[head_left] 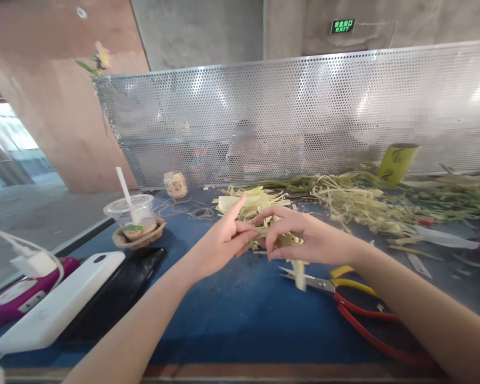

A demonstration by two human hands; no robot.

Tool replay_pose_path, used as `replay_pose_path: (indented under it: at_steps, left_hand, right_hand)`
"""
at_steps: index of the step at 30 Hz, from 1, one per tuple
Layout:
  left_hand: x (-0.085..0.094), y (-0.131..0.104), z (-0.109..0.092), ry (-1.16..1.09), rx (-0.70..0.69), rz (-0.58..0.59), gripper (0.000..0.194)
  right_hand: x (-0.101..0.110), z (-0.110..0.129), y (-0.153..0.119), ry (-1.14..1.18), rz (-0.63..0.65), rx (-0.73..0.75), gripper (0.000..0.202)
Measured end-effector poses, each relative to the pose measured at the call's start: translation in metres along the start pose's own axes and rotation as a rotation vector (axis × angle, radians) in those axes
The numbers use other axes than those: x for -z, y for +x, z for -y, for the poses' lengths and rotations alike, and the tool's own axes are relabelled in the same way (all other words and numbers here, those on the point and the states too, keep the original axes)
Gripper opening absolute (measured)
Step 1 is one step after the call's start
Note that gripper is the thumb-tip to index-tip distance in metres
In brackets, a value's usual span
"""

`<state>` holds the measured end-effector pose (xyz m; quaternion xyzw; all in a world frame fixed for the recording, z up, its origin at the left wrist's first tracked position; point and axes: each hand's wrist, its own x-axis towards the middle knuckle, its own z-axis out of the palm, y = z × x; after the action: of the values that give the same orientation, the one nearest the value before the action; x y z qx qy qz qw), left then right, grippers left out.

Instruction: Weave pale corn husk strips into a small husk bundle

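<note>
Plant-fibre bundle (pixel 263 232), pale green: between the two hands, above the near-middle of the blue tabletop (pixel 224 325). Left hand (pixel 223 237): thumb and fingers pinched on the bundle's left end, index finger raised. Right hand (pixel 308 234): fingers curled in and closed on its right part.

Pale strip (pixel 300 276): hanging below the right hand, over the blades of the red-and-yellow-handled scissors (pixel 327 285). Broad pale leaves (pixel 252 200): just beyond the grip. Shredded fibre heap (pixel 346 205): beyond and right. Thin twine (pixel 200 212): beyond and left. Lidded plastic cup (pixel 125 212) with straw, in a moulded holder: left of the grip. White power bank (pixel 64 298) beside a black phone (pixel 144 269): nearer, left.

Risks, as judged: uneven pull may split the fibres; a loosened pinch may let the bundle fan apart; the strip may snag on the scissor tips.

Obscured: bundle's centre, behind fingers; any binding on it, not discernible; strip's upper end, hidden, its attachment uncertain; scissor handles, partly under the right forearm.
</note>
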<state>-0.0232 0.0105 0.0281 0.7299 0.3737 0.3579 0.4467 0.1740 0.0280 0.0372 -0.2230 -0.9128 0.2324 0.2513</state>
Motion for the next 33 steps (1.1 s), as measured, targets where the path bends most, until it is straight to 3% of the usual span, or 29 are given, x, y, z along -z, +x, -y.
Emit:
replay_pose_path:
  at_steps: [3,9,13,19,27,33]
  left_hand:
    - [0.005,-0.001,0.001,0.013,0.025,0.035,0.077]
    - [0.022,-0.004,0.001,-0.04,0.173,0.223,0.065]
    - [0.03,-0.004,0.004,0.04,0.117,0.1,0.054]
    - [0.022,-0.003,0.004,0.068,0.052,-0.015,0.044]
    - [0.02,-0.007,-0.001,0.158,-0.016,-0.014,0.044]
    - [0.019,-0.015,-0.001,0.392,-0.064,0.125,0.036]
  right_hand:
    - [-0.001,0.001,-0.002,0.028,0.032,-0.049,0.006]
    - [0.008,0.002,-0.008,0.089,0.068,-0.073,0.009]
    - [0.01,-0.003,-0.013,0.073,0.068,-0.121,0.01]
    - [0.004,0.002,-0.018,-0.072,0.069,-0.095,0.007]
    - [0.005,0.008,-0.024,-0.124,0.071,-0.127,0.008]
    - [0.01,0.01,-0.032,-0.241,0.06,-0.091,0.012]
